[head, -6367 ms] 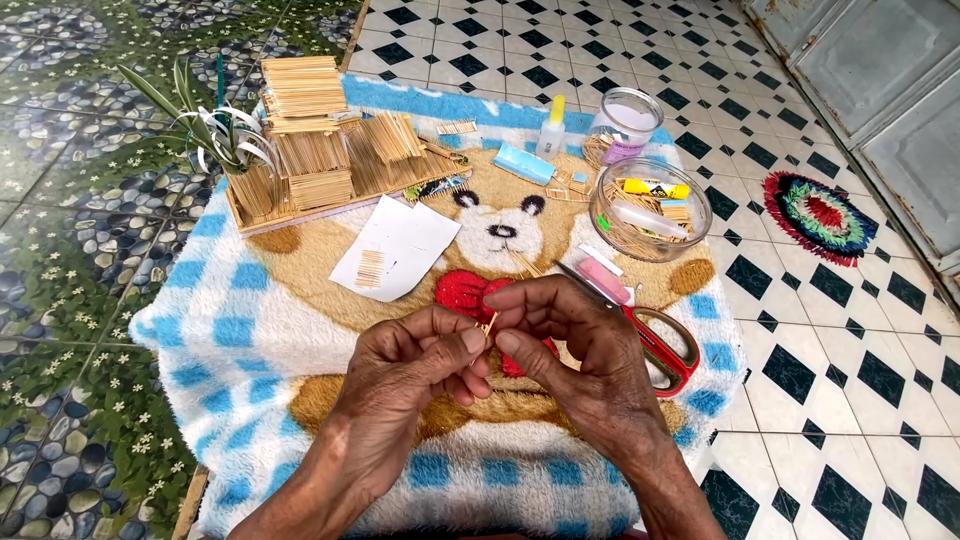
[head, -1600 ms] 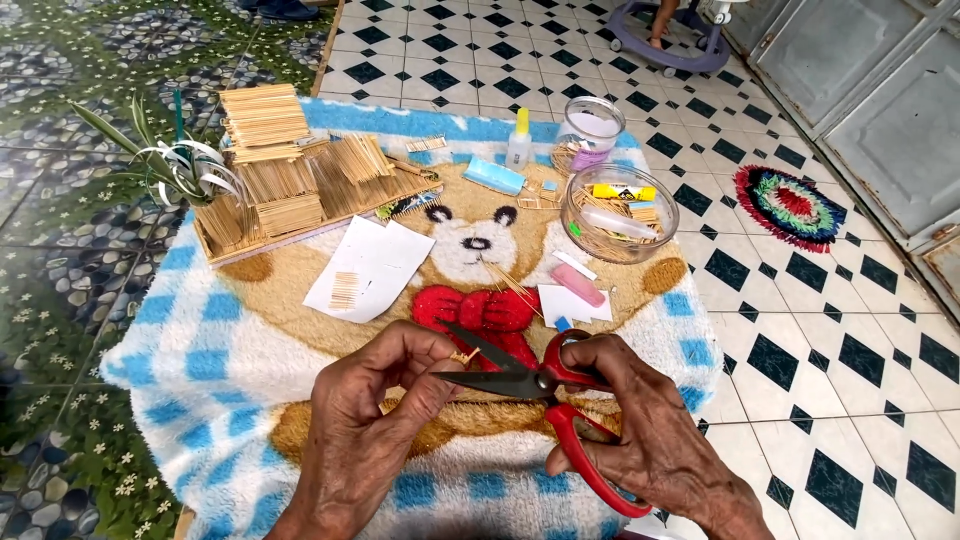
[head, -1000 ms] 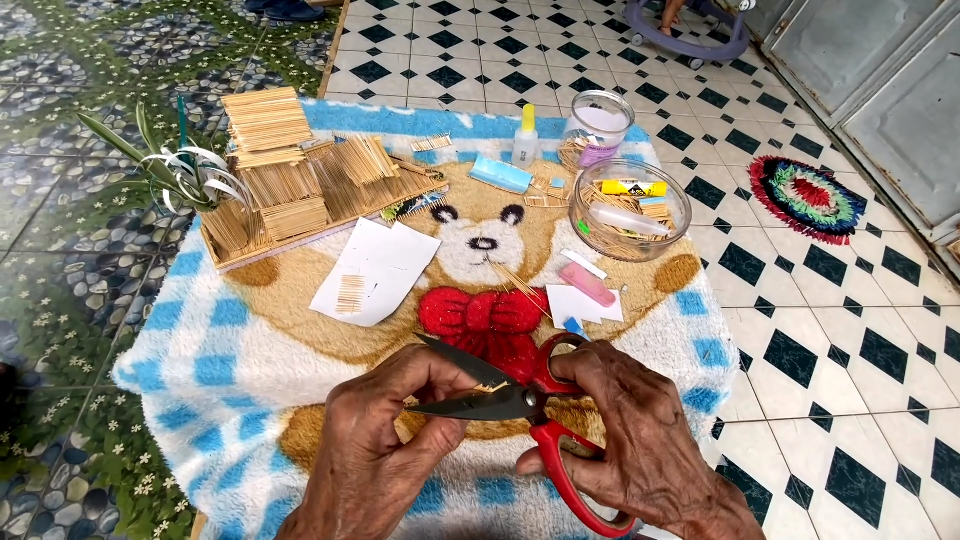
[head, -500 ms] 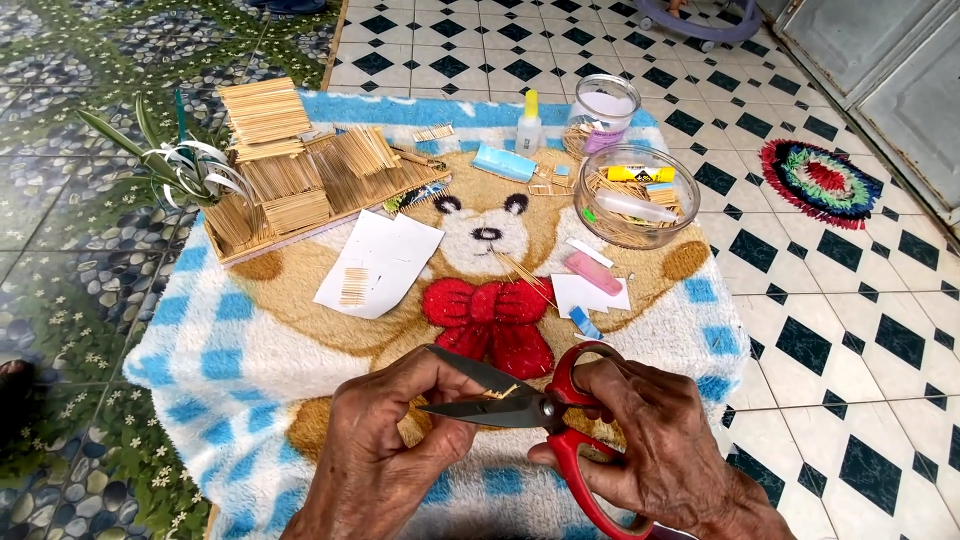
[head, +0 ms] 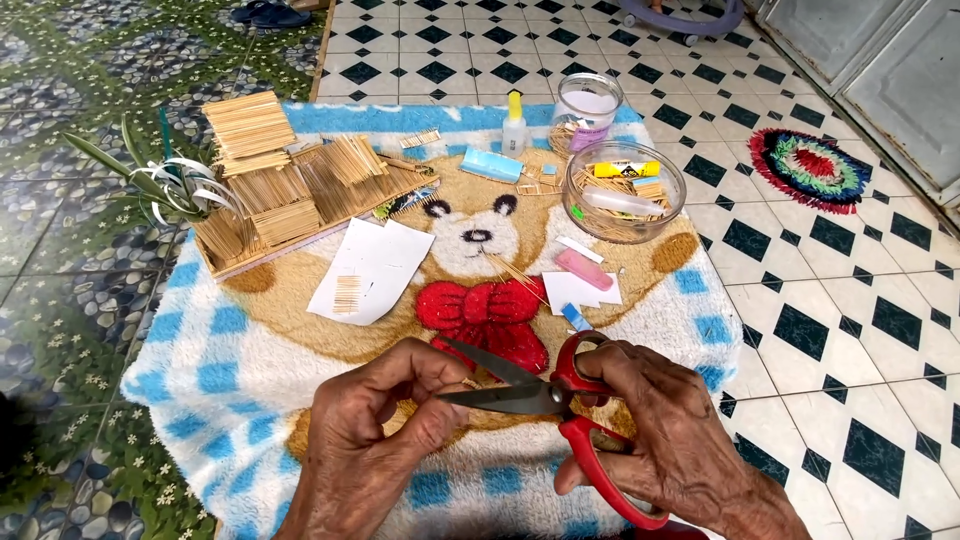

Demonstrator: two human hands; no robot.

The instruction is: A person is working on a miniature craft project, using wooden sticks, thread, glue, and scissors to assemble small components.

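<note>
The right hand (head: pixel 665 420) grips red-handled scissors (head: pixel 560 415), fingers through the loops; the dark metal blades stand parted, pointing toward the left hand (head: pixel 385 420). That hand is pinched shut between the blade tips, on something too small to make out. Beyond both hands lies a teddy-bear blanket (head: pixel 250 330).
</note>
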